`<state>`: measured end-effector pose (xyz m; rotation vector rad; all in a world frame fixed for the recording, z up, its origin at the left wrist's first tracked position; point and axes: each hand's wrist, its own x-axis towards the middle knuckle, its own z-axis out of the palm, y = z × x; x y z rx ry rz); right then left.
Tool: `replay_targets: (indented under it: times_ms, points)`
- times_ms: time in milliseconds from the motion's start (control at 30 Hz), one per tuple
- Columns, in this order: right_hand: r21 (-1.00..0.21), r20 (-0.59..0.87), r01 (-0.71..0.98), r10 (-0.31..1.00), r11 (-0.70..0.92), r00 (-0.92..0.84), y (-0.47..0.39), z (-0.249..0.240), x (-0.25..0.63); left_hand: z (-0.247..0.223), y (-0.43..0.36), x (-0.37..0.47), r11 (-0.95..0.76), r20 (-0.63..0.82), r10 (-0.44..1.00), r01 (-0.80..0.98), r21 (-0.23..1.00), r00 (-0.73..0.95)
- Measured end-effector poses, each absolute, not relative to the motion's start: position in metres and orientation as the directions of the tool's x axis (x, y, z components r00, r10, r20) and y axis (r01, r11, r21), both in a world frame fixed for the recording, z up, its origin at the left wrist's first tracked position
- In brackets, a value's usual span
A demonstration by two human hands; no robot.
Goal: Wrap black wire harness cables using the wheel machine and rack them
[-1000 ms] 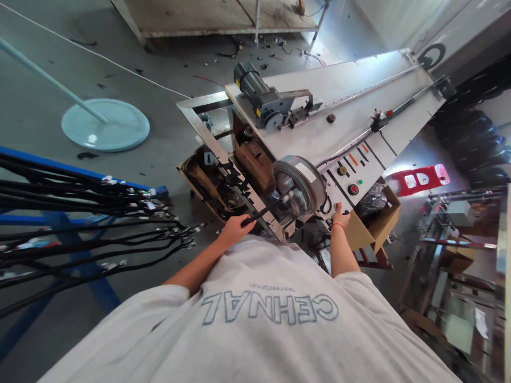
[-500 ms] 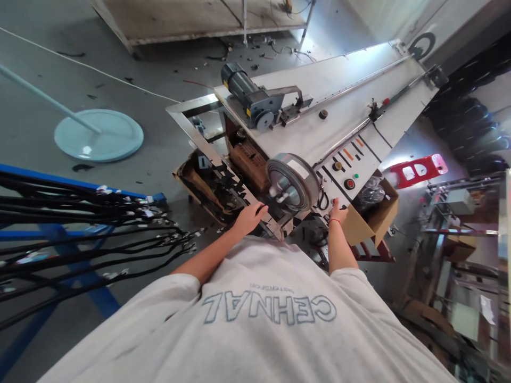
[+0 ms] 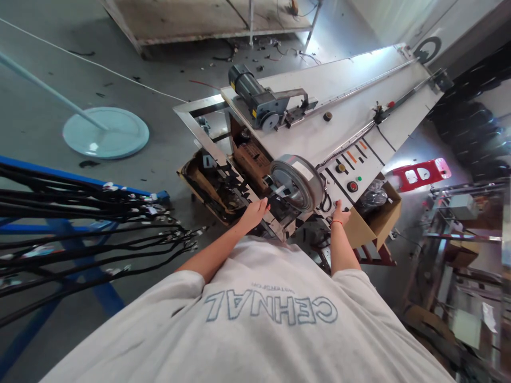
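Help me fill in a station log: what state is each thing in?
left hand, fingers curled; grip unclear
right hand, thumb extended; grip unclear
reel, wound, standing on edge
right carton, open, plastic inside
left carton, open
motor, mounted; running unclear
red button, pressed or not unclear
green button, lit or not unclear
cables, bundled

A motor (image 3: 246, 82), control buttons (image 3: 352, 186), black cables (image 3: 59, 211) and a littered floor (image 3: 191, 59) mark a workshop.

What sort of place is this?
Probably a factory workshop, perhaps for wiring: black cables on a blue rack, a motor and red button on a long white bench.
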<state>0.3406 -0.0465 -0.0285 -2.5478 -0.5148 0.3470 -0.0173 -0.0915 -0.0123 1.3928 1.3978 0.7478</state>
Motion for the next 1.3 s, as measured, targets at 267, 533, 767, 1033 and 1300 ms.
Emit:
replay_targets:
  times_ms: [267, 533, 767, 1033, 1300]
  points:
    - [-0.526, -0.150, 0.293, 0.426, -0.799, 0.892, -0.047, -0.027, 0.340, -0.013, -0.092, -0.017, 0.077, -0.181, 0.971, 0.511, 0.856, 0.157]
    - [-0.540, -0.108, 0.338, 0.462, -0.771, 0.880, -0.050, -0.031, 0.343, -0.057, -0.137, -0.068, 0.148, -0.446, 0.865, 0.732, 0.665, 0.231]
    - [-0.559, -0.126, 0.313, 0.452, -0.768, 0.883, -0.047, -0.036, 0.345, -0.020, -0.150, -0.081, 0.131, -0.259, 0.957, 0.605, 0.786, 0.130]
    - [-0.581, -0.122, 0.311, 0.458, -0.752, 0.880, -0.047, -0.039, 0.346, -0.003, -0.113, -0.043, 0.136, -0.289, 0.951, 0.695, 0.706, 0.107]
    - [-0.579, -0.113, 0.321, 0.463, -0.750, 0.879, -0.047, -0.040, 0.347, 0.001, -0.089, -0.014, 0.060, -0.257, 0.956, 0.760, 0.648, 0.144]
